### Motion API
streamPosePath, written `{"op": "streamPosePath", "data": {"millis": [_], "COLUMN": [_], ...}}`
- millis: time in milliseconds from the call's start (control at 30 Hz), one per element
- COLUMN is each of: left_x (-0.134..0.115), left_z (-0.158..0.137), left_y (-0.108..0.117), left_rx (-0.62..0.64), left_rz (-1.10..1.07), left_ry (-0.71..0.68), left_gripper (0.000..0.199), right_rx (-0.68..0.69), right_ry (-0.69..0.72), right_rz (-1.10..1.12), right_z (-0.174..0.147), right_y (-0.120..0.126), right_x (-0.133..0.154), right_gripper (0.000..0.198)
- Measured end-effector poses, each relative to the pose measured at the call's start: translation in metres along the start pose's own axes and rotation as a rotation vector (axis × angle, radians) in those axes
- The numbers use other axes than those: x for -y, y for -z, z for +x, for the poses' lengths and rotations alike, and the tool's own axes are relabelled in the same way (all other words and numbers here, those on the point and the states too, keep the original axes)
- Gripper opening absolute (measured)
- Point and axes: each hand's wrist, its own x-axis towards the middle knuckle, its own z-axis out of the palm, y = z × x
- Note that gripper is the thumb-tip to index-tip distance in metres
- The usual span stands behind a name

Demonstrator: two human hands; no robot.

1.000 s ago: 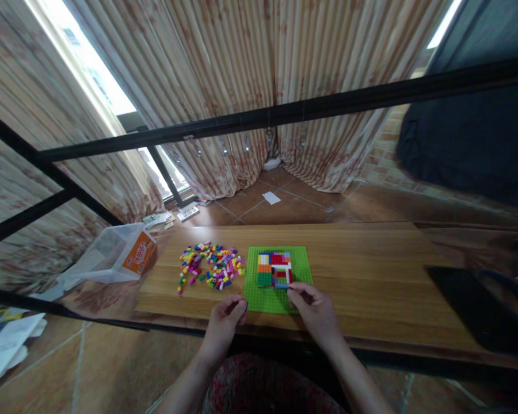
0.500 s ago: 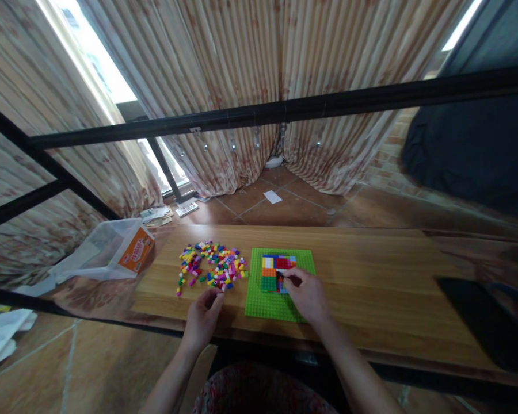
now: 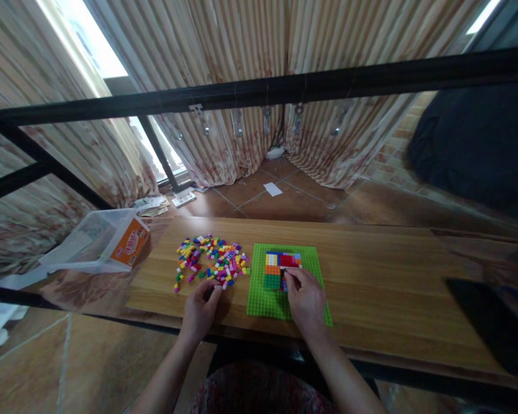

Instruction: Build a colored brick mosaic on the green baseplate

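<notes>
Nearest the camera, a bit of dark reddish patterned clothing [image 3: 259,391] can be seen at the bottom, with both forearms reaching out over the near edge of the wooden surface [image 3: 371,276].

The left hand [image 3: 201,310] is rested close to that near edge, fingers curled in loosely, fingertips right at the near fringe of the loose brick pile [image 3: 211,264]. Whether a brick is actually pinched in there can't be told, too small and shadowed.

The right hand [image 3: 306,299] is laid over the near right part of the green baseplate [image 3: 263,299], fingers bent and drawn together, with the tips pressed down on the near right corner of the brick patch [image 3: 278,267]. If a small brick is held under them, it's hidden.

The patch itself is stuck on the far half of the baseplate: white, yellow, orange and green blocks on its left, blue and red on its right. The baseplate is set a little left of the middle of the surface, closer to the near edge than the far one.

The pile is scattered just left of the baseplate, mixed pink, yellow, green, red and blue.

Further left, just off the left edge of the surface, a clear plastic box [image 3: 86,241] with an orange label is tipped on its side.

Beyond all that, a black metal bar [image 3: 285,86] is run across the view, with striped curtains [image 3: 242,57] hung behind it.
</notes>
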Motion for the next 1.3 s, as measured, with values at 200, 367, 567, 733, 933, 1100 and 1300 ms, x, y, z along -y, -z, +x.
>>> {"op": "streamPosePath", "data": {"millis": [200,367,567,733,933,1100,1300], "left_x": [-0.005,-0.005,-0.008,-0.009,-0.007,-0.01,-0.012], "left_z": [0.0,-0.001,-0.002,-0.002,-0.002,-0.003,-0.003], "left_y": [0.001,0.002,0.002,0.002,0.001,0.002,0.002], "left_rx": [0.013,0.026,0.01,0.004,0.01,0.015,0.009], "left_rz": [0.041,0.056,0.078,0.079,0.077,0.081,0.084], "left_ry": [-0.01,-0.004,-0.009,-0.019,-0.009,-0.018,-0.017], "left_gripper": [0.027,0.029,0.029,0.029,0.028,0.028,0.027], "right_rx": [-0.079,-0.058,-0.014,0.006,-0.03,-0.056,-0.046], "right_ry": [0.046,0.078,0.076,0.057,0.037,0.031,0.035], "right_rz": [-0.084,-0.127,-0.276,-0.363,-0.348,-0.308,-0.319], "right_z": [-0.006,-0.006,-0.002,0.0,-0.003,-0.005,-0.005], "right_y": [-0.005,-0.002,0.002,0.005,0.003,-0.001,-0.003], "right_x": [0.001,-0.002,0.002,0.005,0.005,0.005,0.007], "right_gripper": [0.022,0.021,0.021,0.023,0.022,0.023,0.024]}}
